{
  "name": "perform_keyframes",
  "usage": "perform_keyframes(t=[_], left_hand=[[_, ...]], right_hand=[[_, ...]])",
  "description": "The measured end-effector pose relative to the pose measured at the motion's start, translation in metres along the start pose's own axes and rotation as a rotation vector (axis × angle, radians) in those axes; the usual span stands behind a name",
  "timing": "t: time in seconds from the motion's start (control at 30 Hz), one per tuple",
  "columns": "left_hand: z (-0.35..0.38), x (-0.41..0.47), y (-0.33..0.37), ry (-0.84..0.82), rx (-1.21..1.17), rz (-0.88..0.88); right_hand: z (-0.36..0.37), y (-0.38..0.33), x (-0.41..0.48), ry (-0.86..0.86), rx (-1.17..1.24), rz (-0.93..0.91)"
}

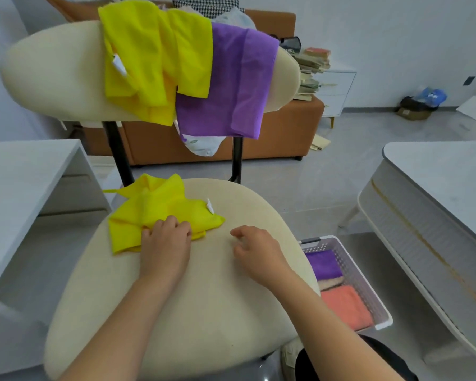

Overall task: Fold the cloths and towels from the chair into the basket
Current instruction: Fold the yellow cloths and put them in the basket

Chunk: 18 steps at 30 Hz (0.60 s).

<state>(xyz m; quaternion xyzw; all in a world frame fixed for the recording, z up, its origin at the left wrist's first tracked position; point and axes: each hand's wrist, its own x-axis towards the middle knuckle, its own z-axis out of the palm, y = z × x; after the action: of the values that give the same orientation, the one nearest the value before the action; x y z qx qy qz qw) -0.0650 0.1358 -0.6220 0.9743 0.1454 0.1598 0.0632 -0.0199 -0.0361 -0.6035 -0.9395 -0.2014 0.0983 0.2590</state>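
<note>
View from above a cream padded chair (204,284), looking down at two bare forearms reaching over its seat. A crumpled yellow cloth (160,210) with a small white tag lies on the left rear part of the seat. The left hand (165,240) rests on the cloth's near edge with knuckles up and fingers bent down into the fabric. The fingertips are hidden, so I cannot tell whether they pinch the cloth or only press it. The right hand (256,248) sits just right of the cloth, apart from it, low over the bare seat, fingers loosely curled and holding nothing.

More yellow cloths (154,56) and a purple cloth (237,83) hang overlapping across the chair's backrest (52,72).

On the floor, just right of the seat and partly hidden behind it, stands a white perforated basket (368,292). Inside lie a folded purple towel (324,264), a beige towel (330,283) and a coral towel (344,303) in a row.

An orange sofa (286,133) stands behind the chair, a white desk (25,174) at left, a white table (437,174) at right.
</note>
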Motion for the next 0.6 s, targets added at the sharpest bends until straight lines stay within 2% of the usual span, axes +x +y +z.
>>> perform_keyframes(t=[0.13,0.33,0.47,0.6], left_hand=[[-0.003,-0.004,0.003,-0.04,-0.086,-0.016],[-0.009,-0.007,0.007,-0.12,-0.131,0.007],[-0.01,-0.01,0.012,-0.117,-0.222,0.006],[-0.016,-0.004,0.014,-0.105,-0.247,0.045]], right_hand=[[-0.002,0.001,0.005,-0.004,-0.008,-0.017],[0.005,0.0,0.014,0.038,-0.157,-0.042],[0.005,-0.001,0.016,0.023,-0.177,-0.033],[0.007,0.001,0.02,0.079,-0.199,-0.025]])
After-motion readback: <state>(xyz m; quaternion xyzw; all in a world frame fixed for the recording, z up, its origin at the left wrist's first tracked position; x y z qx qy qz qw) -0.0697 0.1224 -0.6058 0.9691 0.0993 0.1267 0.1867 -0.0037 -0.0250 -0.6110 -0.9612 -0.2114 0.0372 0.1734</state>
